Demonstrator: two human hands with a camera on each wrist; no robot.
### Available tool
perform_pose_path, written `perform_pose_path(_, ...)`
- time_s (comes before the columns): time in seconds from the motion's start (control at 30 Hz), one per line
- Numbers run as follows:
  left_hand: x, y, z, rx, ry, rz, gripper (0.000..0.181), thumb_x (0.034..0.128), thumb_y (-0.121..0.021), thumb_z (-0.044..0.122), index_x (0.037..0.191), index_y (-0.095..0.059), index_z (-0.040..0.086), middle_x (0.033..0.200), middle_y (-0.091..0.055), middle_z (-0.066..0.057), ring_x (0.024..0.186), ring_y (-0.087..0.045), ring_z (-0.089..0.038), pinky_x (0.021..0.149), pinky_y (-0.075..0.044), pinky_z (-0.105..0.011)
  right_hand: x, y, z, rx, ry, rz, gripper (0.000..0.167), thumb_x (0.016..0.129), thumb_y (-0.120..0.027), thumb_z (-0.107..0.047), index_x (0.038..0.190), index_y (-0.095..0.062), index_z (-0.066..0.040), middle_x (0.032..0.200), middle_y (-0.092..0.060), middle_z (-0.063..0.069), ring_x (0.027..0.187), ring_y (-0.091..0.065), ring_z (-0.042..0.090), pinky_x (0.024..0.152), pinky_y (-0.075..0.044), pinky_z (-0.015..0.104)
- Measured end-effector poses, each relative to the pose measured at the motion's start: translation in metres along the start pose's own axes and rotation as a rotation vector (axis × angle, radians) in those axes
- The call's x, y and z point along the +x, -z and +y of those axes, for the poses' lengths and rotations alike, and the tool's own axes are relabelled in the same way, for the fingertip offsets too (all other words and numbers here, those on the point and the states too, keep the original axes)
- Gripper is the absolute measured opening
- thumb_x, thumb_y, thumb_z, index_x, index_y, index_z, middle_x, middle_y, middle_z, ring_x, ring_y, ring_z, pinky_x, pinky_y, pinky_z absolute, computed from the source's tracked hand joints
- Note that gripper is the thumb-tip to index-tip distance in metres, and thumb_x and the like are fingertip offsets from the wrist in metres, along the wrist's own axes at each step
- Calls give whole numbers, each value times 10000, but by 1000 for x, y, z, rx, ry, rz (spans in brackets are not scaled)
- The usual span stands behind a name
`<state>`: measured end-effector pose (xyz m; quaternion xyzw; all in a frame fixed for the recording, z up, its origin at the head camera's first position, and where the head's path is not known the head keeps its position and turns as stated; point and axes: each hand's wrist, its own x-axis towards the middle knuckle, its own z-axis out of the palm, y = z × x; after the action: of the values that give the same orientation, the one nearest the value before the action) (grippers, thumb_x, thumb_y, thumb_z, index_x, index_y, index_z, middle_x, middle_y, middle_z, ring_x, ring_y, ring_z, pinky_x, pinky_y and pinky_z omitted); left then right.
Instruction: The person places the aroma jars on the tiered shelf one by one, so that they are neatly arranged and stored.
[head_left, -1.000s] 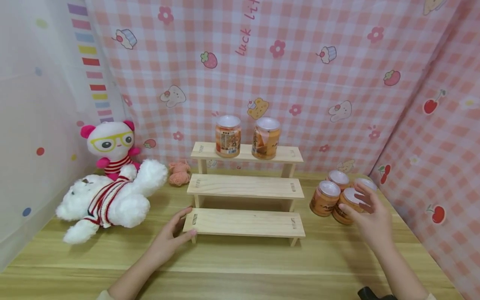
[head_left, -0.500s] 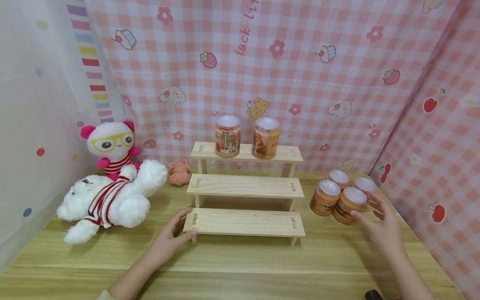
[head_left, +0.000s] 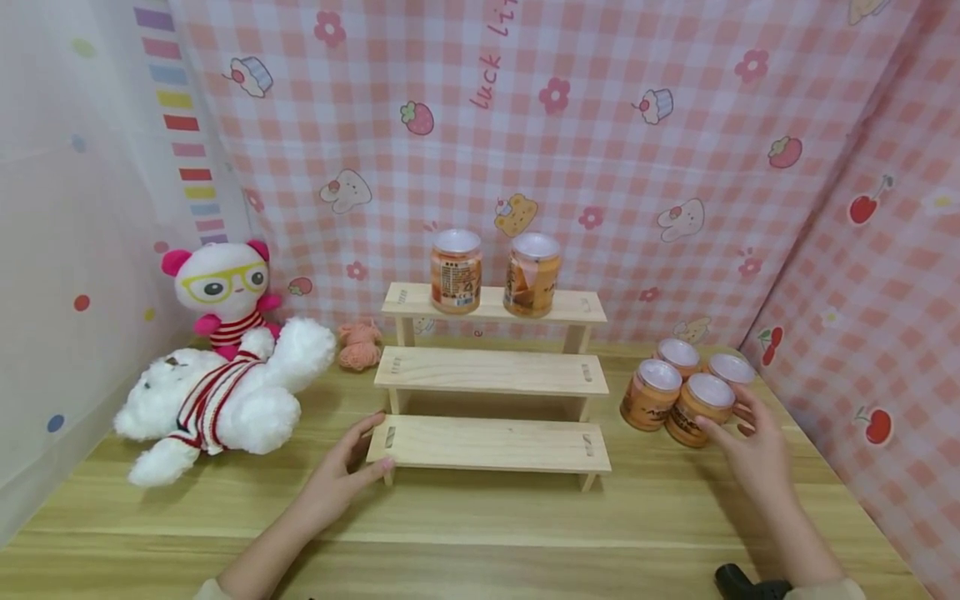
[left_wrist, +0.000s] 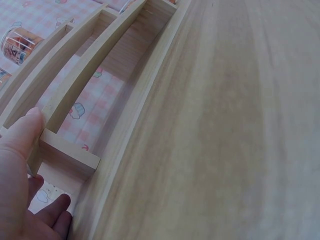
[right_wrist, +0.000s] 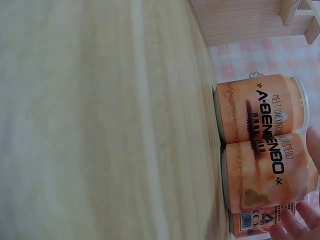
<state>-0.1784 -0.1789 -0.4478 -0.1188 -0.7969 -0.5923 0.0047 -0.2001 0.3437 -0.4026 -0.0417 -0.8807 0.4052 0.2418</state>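
My left hand point(head_left: 341, 479) grips the left end of the lowest board of a three-step wooden rack point(head_left: 491, 446), its thumb at the front corner. In the left wrist view, the thumb of my left hand point(left_wrist: 22, 170) lies against the board point(left_wrist: 85, 65), with fingers curled behind. At the right, my right hand point(head_left: 757, 454) is beside the front-right orange can point(head_left: 693, 419), thumb toward its front and fingers at its right side. The right wrist view shows my right hand point(right_wrist: 300, 215) with fingers spread beside the can point(right_wrist: 265, 175); contact is unclear.
Two cans point(head_left: 456, 279) stand on the top board. Three other cans point(head_left: 648, 404) cluster around the front-right one. Plush toys point(head_left: 255, 408) and pink yarn point(head_left: 360, 346) are left of the rack. A black object point(head_left: 742, 583) lies by my right forearm.
My right hand first drew back to the right from above the cans, then came in slightly left against the front-right can's side. My left hand and the rack have stayed in place.
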Motion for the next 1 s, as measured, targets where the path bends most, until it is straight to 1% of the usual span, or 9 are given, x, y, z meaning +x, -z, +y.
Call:
perform_pose_path(0.13, 0, 0, 1, 7, 5, 7, 673, 889, -702, 216, 1460, -363, 109, 1452, -382, -218, 1298, -378, -416, 1010, -343, -536, 3, -5, 2, 23, -23, -1, 687, 852, -749, -179, 1418, -403, 2, 1370, -444, 249, 1151, -474, 365, 807, -392, 233)
perform_pose_path(0.27, 0, 0, 2, 13, -1, 8, 667, 889, -701, 216, 1456, -369, 104, 1443, -393, -223, 1290, -392, -413, 1007, -353, -532, 4, -11, 6, 52, -63, -7, 724, 859, -741, -169, 1447, -352, -3, 1379, -418, 275, 1150, -470, 390, 815, -395, 240)
perform_pose_path(0.37, 0, 0, 3, 10, -8, 6, 660, 892, -697, 216, 1454, -372, 98, 1457, -381, -210, 1290, -392, -410, 1009, -356, -524, 4, -17, 8, 68, -87, 2, 748, 854, -745, -157, 1458, -325, -26, 1338, -434, 276, 1084, -487, 347, 782, -391, 183)
perform_pose_path(0.47, 1, 0, 3, -2, -4, 1, 658, 894, -695, 212, 1455, -370, 96, 1475, -361, -194, 1301, -378, -408, 1014, -351, -519, 3, -22, 9, 83, -100, 26, 756, 841, -753, -127, 1454, -320, -46, 1294, -458, 255, 1015, -491, 272, 730, -378, 111)
perform_pose_path(0.6, 0, 1, 3, -1, -3, -3, 661, 895, -695, 210, 1456, -366, 95, 1461, -370, -217, 1303, -373, -414, 1013, -352, -524, 3, -27, 10, 112, -115, 54, 750, 839, -751, -105, 1449, -316, -65, 1307, -447, 218, 1003, -481, 232, 688, -374, 72)
perform_pose_path(0.7, 0, 1, 4, 8, -1, 2, 665, 891, -699, 210, 1457, -367, 100, 1446, -385, -230, 1298, -379, -416, 1007, -356, -526, 3, -30, 10, 126, -115, 74, 741, 838, -747, -93, 1444, -321, -69, 1310, -440, 214, 1012, -482, 242, 672, -378, 68)
perform_pose_path(0.77, -1, 1, 3, 14, 2, 4, 667, 890, -701, 209, 1458, -368, 104, 1438, -396, -231, 1292, -387, -415, 1000, -363, -524, 2, -31, 11, 128, -107, 94, 729, 833, -748, -74, 1435, -338, -71, 1295, -452, 203, 1000, -486, 226, 672, -379, 66)
perform_pose_path(0.9, -1, 1, 3, 13, -1, 1, 656, 894, -696, 207, 1457, -372, 113, 1438, -402, -218, 1282, -403, -409, 986, -382, -504, 1, -34, 12, 136, -84, 152, 698, 806, -762, -27, 1401, -398, -65, 1254, -487, 161, 945, -486, 122, 699, -382, 72)
perform_pose_path(1.0, -1, 0, 4, 7, -12, -4, 650, 897, -692, 208, 1456, -374, 111, 1438, -403, -215, 1276, -410, -406, 981, -391, -496, 0, -34, 12, 143, -62, 180, 685, 789, -771, -4, 1380, -429, -50, 1237, -496, 145, 909, -474, 57, 713, -385, 78)
